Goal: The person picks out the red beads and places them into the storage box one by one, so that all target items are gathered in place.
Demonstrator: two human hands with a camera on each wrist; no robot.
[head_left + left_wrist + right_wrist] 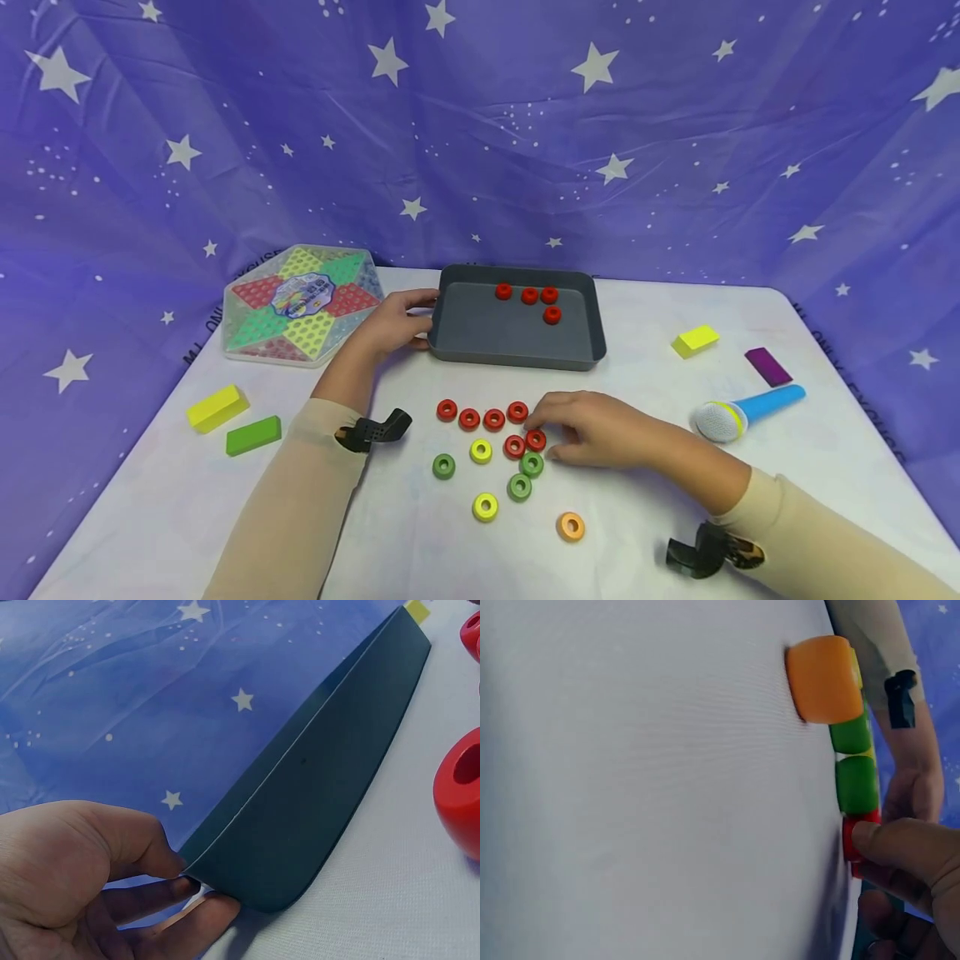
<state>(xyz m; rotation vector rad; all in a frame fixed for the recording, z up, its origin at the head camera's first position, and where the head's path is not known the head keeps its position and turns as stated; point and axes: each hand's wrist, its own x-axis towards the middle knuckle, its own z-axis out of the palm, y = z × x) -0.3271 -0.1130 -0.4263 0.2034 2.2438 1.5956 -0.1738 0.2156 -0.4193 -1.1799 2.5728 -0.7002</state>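
Note:
A dark grey tray [487, 329] stands at the back of the table with several red rings [529, 296] in it. My left hand [401, 321] grips the tray's left side, thumb at the rim and fingers at the corner in the left wrist view. Over the loose rings reaches my right hand [600, 429], with its fingertips and thumb around a red ring [536, 440] lying on the table. More red rings [493, 419] lie close by, along with green rings [519, 487], yellow rings [485, 507] and an orange ring [571, 527].
A Chinese checkers board [300, 304] lies at the back left. Yellow [217, 408] and green blocks [253, 436] are on the left. To the right lie a yellow block [695, 341], a purple block [768, 367] and a toy microphone [750, 412].

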